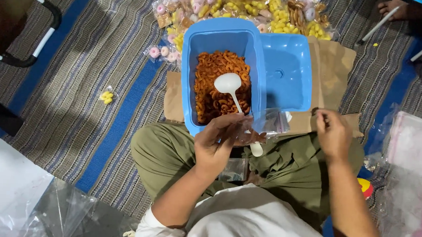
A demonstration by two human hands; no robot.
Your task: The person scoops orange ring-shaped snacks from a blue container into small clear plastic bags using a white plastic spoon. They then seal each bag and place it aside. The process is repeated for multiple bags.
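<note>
- Right now the left hand [218,141] sits just below the near edge of the blue tub [223,39], fingers curled around a small clear plastic bag [266,122], holding it by its mouth.
- Inside the blue tub lies a heap of orange curled snacks [219,88], filling its near half.
- On top of that heap rests a white spoon [229,84], bowl up, its handle running back over the tub's near rim and under the left hand; whether the hand grips the handle too, I cannot tell.
- To the right of the tub, the right hand [333,134] hovers over the brown paper [332,66], fingertips pinched together on something small and dark, too tiny to make out.
- Touching the tub's right side lies its blue lid [287,72], flat, on that same brown paper.
- Beyond the tub's far edge sits a pile of filled bags [252,8] of yellow and pink snacks.
- Left of the tub, well apart on the striped mat [96,58], lies one tiny bag of yellow pieces [107,97].
</note>
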